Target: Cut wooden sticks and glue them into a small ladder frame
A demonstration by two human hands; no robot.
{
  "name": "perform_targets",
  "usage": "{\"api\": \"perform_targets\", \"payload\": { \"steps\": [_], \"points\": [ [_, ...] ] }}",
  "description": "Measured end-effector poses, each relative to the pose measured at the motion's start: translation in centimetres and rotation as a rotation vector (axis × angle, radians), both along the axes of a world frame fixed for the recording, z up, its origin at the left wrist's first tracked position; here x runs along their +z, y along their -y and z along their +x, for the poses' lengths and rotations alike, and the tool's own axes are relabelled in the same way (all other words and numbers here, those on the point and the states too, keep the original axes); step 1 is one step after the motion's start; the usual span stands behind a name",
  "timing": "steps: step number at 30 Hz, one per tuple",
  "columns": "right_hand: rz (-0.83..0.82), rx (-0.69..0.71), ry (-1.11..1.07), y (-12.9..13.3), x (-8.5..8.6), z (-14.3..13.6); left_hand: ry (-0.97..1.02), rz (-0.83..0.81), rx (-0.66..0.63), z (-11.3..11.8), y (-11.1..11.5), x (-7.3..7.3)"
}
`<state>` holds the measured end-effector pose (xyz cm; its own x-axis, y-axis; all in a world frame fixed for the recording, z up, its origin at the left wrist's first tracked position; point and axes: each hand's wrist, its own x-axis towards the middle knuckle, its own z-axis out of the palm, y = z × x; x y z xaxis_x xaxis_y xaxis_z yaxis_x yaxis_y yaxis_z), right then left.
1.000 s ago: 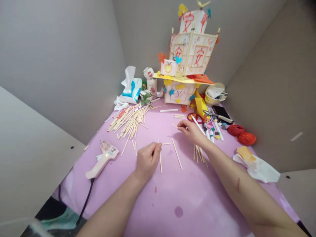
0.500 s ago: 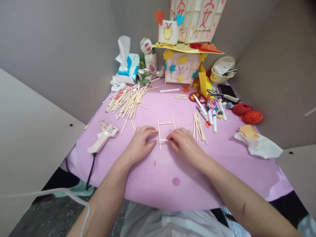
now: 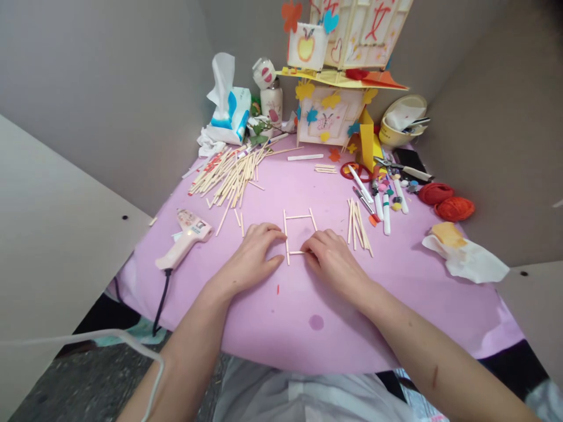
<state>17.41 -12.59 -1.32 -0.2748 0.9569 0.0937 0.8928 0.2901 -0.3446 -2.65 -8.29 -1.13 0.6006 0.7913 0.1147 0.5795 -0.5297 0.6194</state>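
Thin wooden sticks lie on the table as a small frame between my hands: a long left stick (image 3: 287,240), a far cross stick (image 3: 298,217), a right stick (image 3: 312,219) partly under my right hand, and a near cross stick (image 3: 296,252). My left hand (image 3: 255,252) rests on the table with thumb and fingers apart, its fingertips touching the left stick's outer side. My right hand (image 3: 331,258) has its fingers pinched at the near cross stick's right end, which they hide. That stick's left end lies close to the left stick.
A hot glue gun (image 3: 187,237) lies at left, below a pile of sticks (image 3: 233,176). Loose sticks (image 3: 359,228) and markers (image 3: 386,214) lie at right, near red yarn (image 3: 453,208) and bread on paper (image 3: 466,258). A decorated paper-and-stick house (image 3: 329,117) stands behind.
The near cross stick has shifted slightly toward me along the left stick, with my right hand moving along. My left hand stays at the left stick. The camera view has moved slightly.
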Motion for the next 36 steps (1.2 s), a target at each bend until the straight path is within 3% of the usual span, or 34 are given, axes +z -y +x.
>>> {"api": "perform_targets", "payload": {
  "steps": [22, 28, 32, 36],
  "points": [
    [0.060, 0.014, -0.044, 0.0, 0.1, -0.1, 0.014, 0.002, 0.001, 0.2, -0.1, 0.1],
    [0.097, -0.097, -0.203, 0.9, 1.1, 2.7, 0.057, 0.096, 0.021, 0.8, 0.1, 0.3],
    [0.031, -0.144, -0.308, 1.6, 0.1, 4.9, 0.031, 0.180, 0.037, 1.8, 0.4, -0.1],
    [-0.013, -0.163, -0.280, 2.1, -0.7, 5.0, -0.040, 0.194, 0.024, 2.6, 0.7, -0.6]
  ]
}}
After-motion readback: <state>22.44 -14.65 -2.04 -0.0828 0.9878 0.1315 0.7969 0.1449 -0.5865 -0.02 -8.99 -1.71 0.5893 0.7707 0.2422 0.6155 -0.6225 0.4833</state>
